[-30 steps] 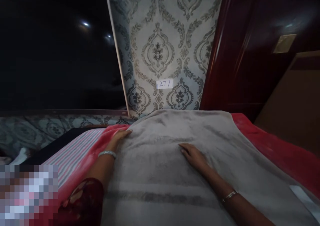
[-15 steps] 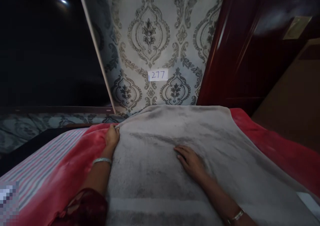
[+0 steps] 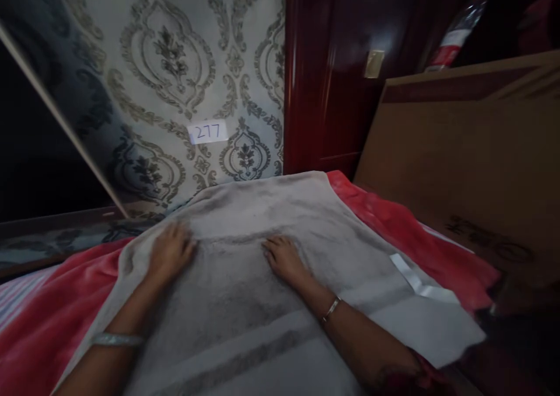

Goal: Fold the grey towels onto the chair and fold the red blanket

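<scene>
Grey blanket [image 3: 223, 300] lies under the spread left hand [image 3: 170, 253], by the blanket's left edge, and softly bent right hand [image 3: 285, 260]

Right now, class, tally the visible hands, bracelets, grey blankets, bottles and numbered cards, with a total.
Left hand and right hand: 2 hands
Left bracelet and right bracelet: 2 bracelets
Grey blanket: 1
Bottle: 1
Numbered card: 1
Total: 7

Grey blanket [image 3: 227, 285] spread out, lightly creased, over red cloth [image 3: 394, 227]
</scene>
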### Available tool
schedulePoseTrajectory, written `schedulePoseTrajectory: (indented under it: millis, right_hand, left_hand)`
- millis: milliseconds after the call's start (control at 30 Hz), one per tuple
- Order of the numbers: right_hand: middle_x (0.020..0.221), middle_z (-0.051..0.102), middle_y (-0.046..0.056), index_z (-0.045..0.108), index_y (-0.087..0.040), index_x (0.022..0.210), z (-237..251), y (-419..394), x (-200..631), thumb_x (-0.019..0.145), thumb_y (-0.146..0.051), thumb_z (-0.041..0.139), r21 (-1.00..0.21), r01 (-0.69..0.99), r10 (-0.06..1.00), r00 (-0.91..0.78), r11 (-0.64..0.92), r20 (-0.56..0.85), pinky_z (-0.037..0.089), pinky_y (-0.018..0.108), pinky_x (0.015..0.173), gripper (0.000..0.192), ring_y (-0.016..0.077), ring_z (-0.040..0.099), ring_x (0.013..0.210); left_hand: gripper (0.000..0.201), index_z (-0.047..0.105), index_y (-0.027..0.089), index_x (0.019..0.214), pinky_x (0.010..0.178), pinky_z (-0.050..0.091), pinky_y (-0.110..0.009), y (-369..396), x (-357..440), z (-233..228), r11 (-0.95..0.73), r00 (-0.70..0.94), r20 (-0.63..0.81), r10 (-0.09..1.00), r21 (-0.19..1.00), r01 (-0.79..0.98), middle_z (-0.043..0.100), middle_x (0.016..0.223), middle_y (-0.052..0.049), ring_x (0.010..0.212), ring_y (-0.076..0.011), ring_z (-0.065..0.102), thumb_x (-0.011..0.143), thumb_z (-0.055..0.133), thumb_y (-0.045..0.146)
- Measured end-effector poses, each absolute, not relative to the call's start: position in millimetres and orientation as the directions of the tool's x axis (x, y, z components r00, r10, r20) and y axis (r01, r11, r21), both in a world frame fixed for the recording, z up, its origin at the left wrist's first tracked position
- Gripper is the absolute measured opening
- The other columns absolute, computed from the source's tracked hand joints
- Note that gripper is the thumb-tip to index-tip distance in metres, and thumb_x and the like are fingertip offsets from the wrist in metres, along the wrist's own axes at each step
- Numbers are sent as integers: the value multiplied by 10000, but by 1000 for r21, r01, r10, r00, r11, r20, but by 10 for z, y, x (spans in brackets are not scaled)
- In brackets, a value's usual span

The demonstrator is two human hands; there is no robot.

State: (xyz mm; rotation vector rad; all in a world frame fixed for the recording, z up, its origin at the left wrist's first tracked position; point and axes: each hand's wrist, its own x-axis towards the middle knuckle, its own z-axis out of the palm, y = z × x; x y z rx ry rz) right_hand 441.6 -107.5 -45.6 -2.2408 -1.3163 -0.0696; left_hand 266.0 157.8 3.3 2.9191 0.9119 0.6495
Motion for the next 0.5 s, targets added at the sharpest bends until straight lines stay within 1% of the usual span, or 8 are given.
schedulePoseTrajectory:
  millis: [67, 100, 133, 167, 233, 333, 433, 500]
  right_hand:
    - [1376, 630, 36, 670, -230, 1284, -413, -1119, 4489, 930, -209, 575, -418, 829, 800, 515, -372, 308, 378, 343, 1112, 367, 212, 539, 1271]
    - [1361, 641, 16, 667, -235, 1287, -387, -1163, 4565, 924, -201, 582, -413, 830, 796, 517, -375, 315, 376, 299, 1106, 374, 187, 547, 1258]
    - [1353, 646, 5, 664, -239, 1289, -356, -1223, 4670, 921, -191, 583, -406, 826, 785, 529, -390, 323, 369, 268, 1102, 380, 169, 550, 1251]
    - [1358, 642, 8, 659, -236, 1295, -322, -1302, 4805, 919, -183, 581, -401, 815, 763, 556, -420, 330, 359, 255, 1105, 388, 162, 545, 1255]
    - [1403, 605, 58, 641, -196, 1320, -250, -1507, 5154, 917, -170, 572, -394, 758, 683, 646, -520, 341, 333, 284, 1132, 409, 188, 510, 1300]
    - [1449, 547, 150, 608, -124, 1351, -169, -1876, 5762, 936, -168, 533, -401, 600, 495, 799, -692, 341, 316, 356, 1153, 424, 248, 466, 1353]
    - [1360, 602, 203, 611, -89, 1333, -162, -2168, 6310, 978, -210, 475, -429, 423, 315, 900, -798, 300, 391, 369, 1084, 399, 272, 544, 1277]
    - [1223, 677, 208, 653, -75, 1264, -198, -2258, 6601, 994, -248, 457, -449, 344, 254, 934, -825, 250, 461, 334, 980, 376, 264, 630, 1150]
  left_hand:
    - [575, 502, 183, 1467, 1191, 305, -535, 1312, 2845, -11, -885, 851, 250, 461, 58, 462, 431, 1564, -151, 1472, -339, 345, 940, 483, 413]
    - [590, 480, 186, 1486, 1192, 280, -570, 1199, 2909, -57, -899, 880, 195, 434, 25, 438, 401, 1582, -154, 1484, -348, 321, 943, 468, 418]
    - [595, 466, 194, 1497, 1189, 260, -600, 1111, 2954, -114, -902, 889, 172, 424, -4, 431, 383, 1590, -153, 1490, -354, 308, 947, 453, 421]
    - [591, 465, 201, 1498, 1188, 244, -616, 1050, 2980, -180, -899, 885, 185, 427, -24, 438, 381, 1590, -150, 1491, -353, 307, 949, 440, 418]
    - [596, 460, 193, 1501, 1186, 238, -618, 1014, 2994, -313, -890, 865, 265, 426, -48, 454, 398, 1579, -154, 1485, -344, 324, 949, 409, 410]
    - [651, 438, 144, 1512, 1182, 259, -599, 1106, 2985, -458, -892, 848, 352, 397, -67, 446, 420, 1561, -176, 1468, -338, 357, 934, 376, 437]
    - [670, 455, 157, 1504, 1178, 265, -605, 1214, 2994, -517, -905, 854, 371, 364, -76, 418, 420, 1563, -161, 1464, -344, 363, 918, 361, 467]
    - [658, 472, 196, 1497, 1175, 262, -619, 1249, 3007, -532, -907, 859, 356, 367, -70, 416, 412, 1572, -137, 1471, -349, 348, 910, 362, 472]
